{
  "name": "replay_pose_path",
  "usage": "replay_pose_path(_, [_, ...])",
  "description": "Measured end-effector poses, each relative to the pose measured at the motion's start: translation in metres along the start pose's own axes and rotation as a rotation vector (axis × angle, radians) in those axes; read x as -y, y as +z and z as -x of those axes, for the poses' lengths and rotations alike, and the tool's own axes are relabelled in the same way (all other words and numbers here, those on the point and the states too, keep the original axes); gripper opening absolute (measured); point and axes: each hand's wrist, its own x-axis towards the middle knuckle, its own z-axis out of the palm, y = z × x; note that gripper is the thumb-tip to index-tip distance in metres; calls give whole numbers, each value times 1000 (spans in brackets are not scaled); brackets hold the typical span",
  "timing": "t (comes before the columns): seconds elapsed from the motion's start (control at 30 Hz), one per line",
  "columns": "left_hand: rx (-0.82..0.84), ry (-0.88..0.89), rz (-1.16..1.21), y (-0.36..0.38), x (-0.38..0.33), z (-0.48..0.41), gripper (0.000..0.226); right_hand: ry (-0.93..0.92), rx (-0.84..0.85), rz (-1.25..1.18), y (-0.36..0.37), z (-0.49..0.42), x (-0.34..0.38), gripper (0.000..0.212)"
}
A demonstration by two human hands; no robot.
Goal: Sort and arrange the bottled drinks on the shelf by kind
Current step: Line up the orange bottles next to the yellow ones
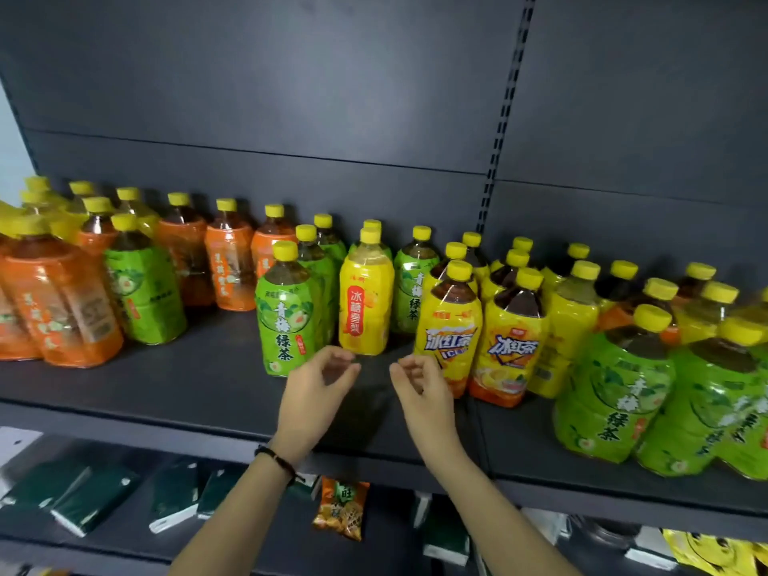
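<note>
Hands: left hand point(309, 392) and right hand point(419, 386) loosely curled, empty, near yellow-labelled plastic bottle point(365, 297);
Done: orange-labelled plastic bottles point(228, 264) mostly grouped left on dark metal shelf point(187, 392);
Left: green-labelled plastic bottles point(286, 318) scattered among others

Yellow-label bottle point(365, 297): clear plastic, glossy shrink film, strong highlights. Its cap point(370, 235): yellow plastic, duller.
Green-label bottle point(286, 313) just left of it and iced-tea bottles point(449, 326) just right of it: same glossy film, creased at the shoulders.
Orange-label bottles point(62, 305) far left of it: film wrinkled, shiny.
Shelf point(187, 384) under it: dark grey, matt, smooth, looks like painted metal.
Back panel point(291, 97) behind it: same matt finish.
Snack packet point(343, 509) below it: glossy, foil-like film.
</note>
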Motion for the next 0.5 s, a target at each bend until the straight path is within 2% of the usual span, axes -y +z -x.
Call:
replay_pose_path(0.1, [-184, -44, -64, -52, 27, 1, 16, -11, 152, 31, 39, -19, 12, 26])
replay_pose_path(0.17, [-217, -69, -112, -76, 41, -9, 38, 13, 215, 77, 63, -34, 18, 47])
replay_pose_path(0.23, [-160, -133, -87, -92, 49, -26, 62, 41, 242, 67, 83, -47, 24, 64])
replay_pose_path(0.3, [-53, -176, 17, -97, 54, -45, 75, 68, 265, 42, 100, -57, 26, 75])
replay_pose_path(0.4, [90, -182, 154, -96, 62, -66, 79, 93, 259, 37, 118, -67, 22, 87])
replay_pose_path(0.5, [119, -162, 196, -93, 65, -74, 71, 73, 209, 41, 127, -69, 14, 93])
